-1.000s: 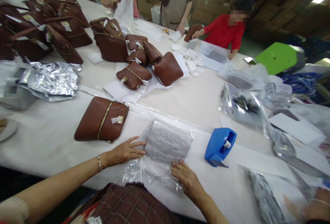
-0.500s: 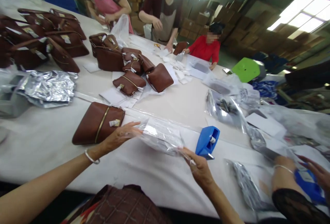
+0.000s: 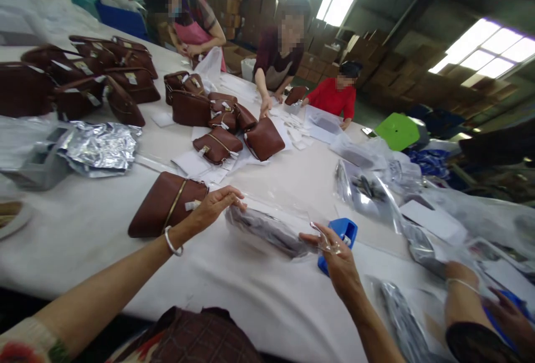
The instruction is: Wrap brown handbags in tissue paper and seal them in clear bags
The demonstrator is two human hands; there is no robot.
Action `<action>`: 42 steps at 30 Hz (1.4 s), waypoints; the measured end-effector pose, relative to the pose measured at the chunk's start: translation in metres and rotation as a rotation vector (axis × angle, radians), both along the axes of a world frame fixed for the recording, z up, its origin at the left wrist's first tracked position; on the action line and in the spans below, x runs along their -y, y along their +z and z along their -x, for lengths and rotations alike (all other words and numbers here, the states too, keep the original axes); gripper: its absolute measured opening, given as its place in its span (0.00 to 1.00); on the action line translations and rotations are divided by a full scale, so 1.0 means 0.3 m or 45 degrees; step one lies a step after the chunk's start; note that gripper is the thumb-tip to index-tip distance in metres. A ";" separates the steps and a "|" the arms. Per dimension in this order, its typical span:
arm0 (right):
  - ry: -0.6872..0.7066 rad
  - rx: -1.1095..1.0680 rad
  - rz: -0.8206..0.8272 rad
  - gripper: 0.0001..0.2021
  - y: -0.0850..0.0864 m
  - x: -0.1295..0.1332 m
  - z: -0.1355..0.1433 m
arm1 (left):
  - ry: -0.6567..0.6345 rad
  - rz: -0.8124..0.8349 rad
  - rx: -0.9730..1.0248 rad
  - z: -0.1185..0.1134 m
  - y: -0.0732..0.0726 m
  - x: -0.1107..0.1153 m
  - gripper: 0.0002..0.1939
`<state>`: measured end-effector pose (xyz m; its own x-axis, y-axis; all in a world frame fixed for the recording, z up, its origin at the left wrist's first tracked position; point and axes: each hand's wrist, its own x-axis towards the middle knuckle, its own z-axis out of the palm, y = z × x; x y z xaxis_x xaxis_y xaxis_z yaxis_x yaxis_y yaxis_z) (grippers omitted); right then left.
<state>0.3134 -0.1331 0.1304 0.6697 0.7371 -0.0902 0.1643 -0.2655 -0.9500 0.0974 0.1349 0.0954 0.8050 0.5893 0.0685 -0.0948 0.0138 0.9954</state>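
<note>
A thin, shiny, see-through bag (image 3: 270, 229) is up above the white cloth surface (image 3: 200, 285). The left hand (image 3: 219, 204) pinches one end, and the right hand (image 3: 332, 246) grips the other (it looks crinkly there). Near the left hand lies a smooth brown purse (image 3: 161, 207) with a gold zip.

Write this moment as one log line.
left hand: holds clear bag | right hand: holds its other end | brown purse: beside left hand | blue dispenser: behind right hand
</note>
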 end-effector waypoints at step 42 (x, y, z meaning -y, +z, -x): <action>-0.130 0.243 -0.258 0.10 -0.047 0.129 0.101 | -0.018 -0.254 -0.013 0.147 0.006 0.126 0.10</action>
